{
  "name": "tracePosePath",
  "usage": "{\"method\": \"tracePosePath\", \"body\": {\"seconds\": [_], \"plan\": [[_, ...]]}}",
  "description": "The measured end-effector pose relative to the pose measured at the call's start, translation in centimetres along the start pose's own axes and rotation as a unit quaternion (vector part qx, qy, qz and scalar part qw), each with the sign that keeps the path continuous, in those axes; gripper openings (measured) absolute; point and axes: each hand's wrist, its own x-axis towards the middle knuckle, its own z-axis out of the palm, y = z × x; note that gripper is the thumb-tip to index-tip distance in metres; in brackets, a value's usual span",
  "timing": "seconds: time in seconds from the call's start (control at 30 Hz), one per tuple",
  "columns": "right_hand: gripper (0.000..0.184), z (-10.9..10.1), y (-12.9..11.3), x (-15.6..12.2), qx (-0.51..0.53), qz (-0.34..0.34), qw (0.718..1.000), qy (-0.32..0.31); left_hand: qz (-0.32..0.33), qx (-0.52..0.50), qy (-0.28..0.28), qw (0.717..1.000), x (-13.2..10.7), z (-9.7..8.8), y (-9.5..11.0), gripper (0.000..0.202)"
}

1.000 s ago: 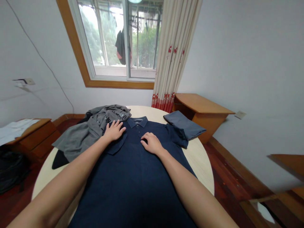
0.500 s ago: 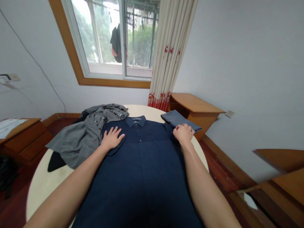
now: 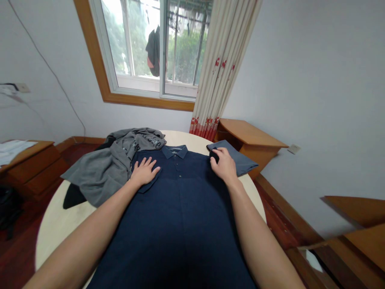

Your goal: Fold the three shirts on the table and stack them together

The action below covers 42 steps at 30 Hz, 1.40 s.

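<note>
A dark navy polo shirt (image 3: 180,208) lies front up, its collar (image 3: 174,151) toward the window and its lower part running toward me. My left hand (image 3: 144,172) rests flat on the shirt at its left sleeve, fingers spread; that sleeve is turned inward under the palm. At the opposite shoulder, my right hand (image 3: 224,163) has its fingers curled round the right sleeve, which is lifted and bent in over the shirt. Just beyond that hand lies a folded blue-grey garment (image 3: 242,160).
The shirt spreads over a round cream table (image 3: 57,224). A rumpled grey garment with dark lettering (image 3: 102,172) is heaped at the left, black cloth (image 3: 73,196) beneath it. A wooden desk (image 3: 252,134) stands behind the table at right, beside a curtain (image 3: 224,68).
My right hand has moved inward to the left, bringing the right sleeve over toward the shirt's body. My left hand stays on the left sleeve. The view has shifted slightly.
</note>
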Motion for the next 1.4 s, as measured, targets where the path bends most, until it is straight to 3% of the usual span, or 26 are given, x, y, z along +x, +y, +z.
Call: {"method": "tracePosePath", "body": {"seconds": [0.13, 0.23, 0.37, 0.57, 0.83, 1.0, 1.17, 1.4], "plan": [[0.051, 1.0, -1.7, -0.5, 0.11, -0.083, 0.983, -0.117, -0.001, 0.001, 0.002, 1.0, 0.0, 0.0, 0.0, 0.069], [0.048, 2.0, -1.2, -0.5, 0.157, -0.054, 0.974, -0.153, 0.0, 0.001, 0.002, 1.0, 0.0, 0.1, 0.0, 0.07], [0.041, 3.8, 0.6, -0.6, 0.049, 0.005, 0.989, -0.143, 0.002, 0.003, 0.005, 1.0, 0.0, 0.1, -0.1, 0.07], [0.062, 7.1, 1.7, -1.2, -0.058, 0.009, 0.964, -0.258, 0.0, -0.001, 0.001, 1.0, -0.2, -0.2, 0.1, 0.068], [0.076, 8.3, 2.9, -0.2, -0.096, 0.051, 0.958, -0.264, 0.011, 0.001, -0.025, 1.0, -0.7, -0.4, 0.4, 0.073], [0.076, 8.7, 2.2, 1.7, -0.122, 0.086, 0.942, -0.301, 0.006, -0.005, -0.044, 0.999, -0.7, -0.4, 0.5, 0.08], [0.067, 10.2, 1.2, 2.2, -0.121, 0.092, 0.954, -0.257, 0.01, -0.013, -0.048, 0.999, -0.7, -0.6, 0.6, 0.082], [0.071, 11.5, 2.6, 3.5, -0.111, 0.079, 0.959, -0.249, 0.01, -0.015, -0.075, 0.997, -0.1, -1.0, 0.4, 0.082]]}}
